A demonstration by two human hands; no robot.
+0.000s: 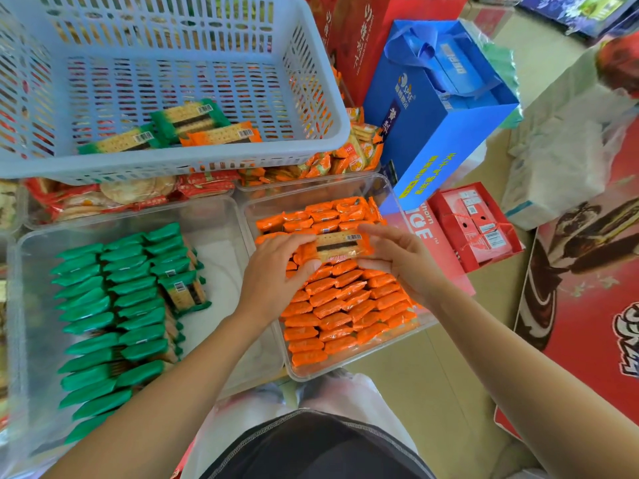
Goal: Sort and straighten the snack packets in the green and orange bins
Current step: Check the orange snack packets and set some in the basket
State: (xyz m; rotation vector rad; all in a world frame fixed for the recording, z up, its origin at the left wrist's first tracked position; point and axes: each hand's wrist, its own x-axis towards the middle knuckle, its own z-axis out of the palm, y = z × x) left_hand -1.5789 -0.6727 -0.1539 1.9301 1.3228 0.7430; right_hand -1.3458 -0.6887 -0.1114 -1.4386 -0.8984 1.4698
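Holds one orange packet point(340, 246) flat, barcode up, just above the packed rows in the clear orange bin point(313, 374). Grips its left end with the left hand point(276, 267), fingers curled over the top edge, thumb beneath; pinches its right end with the right hand point(403, 259), fingers and thumb clamped on the wrapper. Just beside, to the left, the clear green bin point(226, 257) with green packets point(114, 305) in leaning rows, one turned barcode up. Behind both, a blue basket point(311, 81) with three loose packets point(193, 121).
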